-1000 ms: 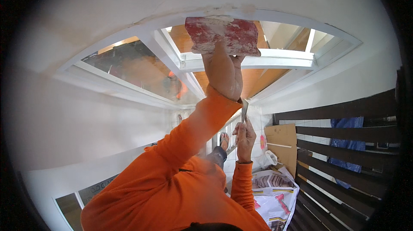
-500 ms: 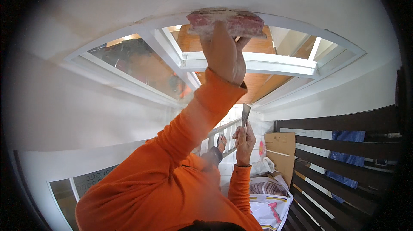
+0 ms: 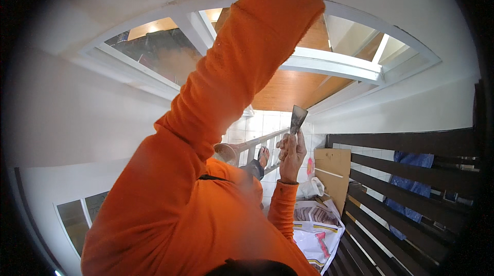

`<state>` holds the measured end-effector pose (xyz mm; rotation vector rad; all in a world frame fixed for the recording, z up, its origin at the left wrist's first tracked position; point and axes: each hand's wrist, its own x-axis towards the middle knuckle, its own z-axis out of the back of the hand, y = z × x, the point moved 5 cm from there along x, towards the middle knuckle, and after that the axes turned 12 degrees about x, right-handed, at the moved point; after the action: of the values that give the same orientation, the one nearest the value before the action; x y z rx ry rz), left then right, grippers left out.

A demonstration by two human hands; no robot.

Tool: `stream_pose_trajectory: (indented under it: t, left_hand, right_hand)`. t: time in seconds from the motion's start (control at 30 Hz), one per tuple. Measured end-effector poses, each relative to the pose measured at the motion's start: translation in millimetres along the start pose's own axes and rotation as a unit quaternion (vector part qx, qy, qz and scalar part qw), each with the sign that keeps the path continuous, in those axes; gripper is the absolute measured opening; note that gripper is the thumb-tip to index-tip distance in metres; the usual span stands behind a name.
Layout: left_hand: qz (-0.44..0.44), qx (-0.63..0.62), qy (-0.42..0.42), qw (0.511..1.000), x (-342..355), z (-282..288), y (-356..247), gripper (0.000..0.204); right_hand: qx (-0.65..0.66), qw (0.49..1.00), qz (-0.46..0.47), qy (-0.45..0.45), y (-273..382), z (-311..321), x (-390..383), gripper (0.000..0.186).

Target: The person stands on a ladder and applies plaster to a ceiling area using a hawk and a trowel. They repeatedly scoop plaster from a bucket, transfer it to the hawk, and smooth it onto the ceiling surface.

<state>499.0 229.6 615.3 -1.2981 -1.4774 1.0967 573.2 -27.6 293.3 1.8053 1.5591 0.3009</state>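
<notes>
Scraper point(image 3: 298, 119) sticks out, pinched in the right hand point(image 3: 292, 160), but I cannot tell the left hand's grip behind its sleeve point(image 3: 278, 21).

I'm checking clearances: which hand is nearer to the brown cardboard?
Right. In the picture, the right hand, holding a scraper, is just left of the cardboard; the left arm reaches up to the top edge, well above it.

White tiled floor point(image 3: 266, 120), pale ladder point(image 3: 263, 139) on it, brown cardboard sheet point(image 3: 335, 161), crumpled white plastic point(image 3: 311, 188), printed white sheeting point(image 3: 304, 239)
</notes>
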Motion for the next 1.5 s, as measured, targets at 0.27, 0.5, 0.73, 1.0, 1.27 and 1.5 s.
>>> stream_pose_trajectory:
  t: [0.27, 0.5, 0.73, 1.0, 1.27, 1.5]
  left_hand:
    - [-0.006, -0.250, 0.090, 0.964, -49, 44, -13, 0.023]
    - [0.000, -0.180, -0.006, 0.984, -84, 132, 10, 0.030]
    - [-0.005, -0.050, -0.167, 0.985, -131, 235, 52, 0.036]
    - [0.173, -0.073, -0.173, 0.967, -165, 293, 124, 0.037]
    - [0.206, -0.020, -0.210, 0.956, -170, 325, 142, 0.039]
    - [0.187, -0.009, -0.216, 0.958, -164, 346, 141, 0.040]
  right_hand:
    - [-0.006, 0.999, -0.035, -0.016, -15, 16, -8, 0.042]
    - [-0.015, 0.998, 0.020, -0.059, -4, 22, 5, 0.043]
    - [-0.106, 0.976, 0.185, 0.043, 47, -71, 56, 0.039]
    - [-0.250, 0.877, 0.406, 0.062, 76, -181, 119, 0.041]
    - [-0.288, 0.821, 0.493, 0.006, 70, -206, 147, 0.041]
    - [-0.305, 0.799, 0.518, 0.003, 60, -218, 140, 0.041]
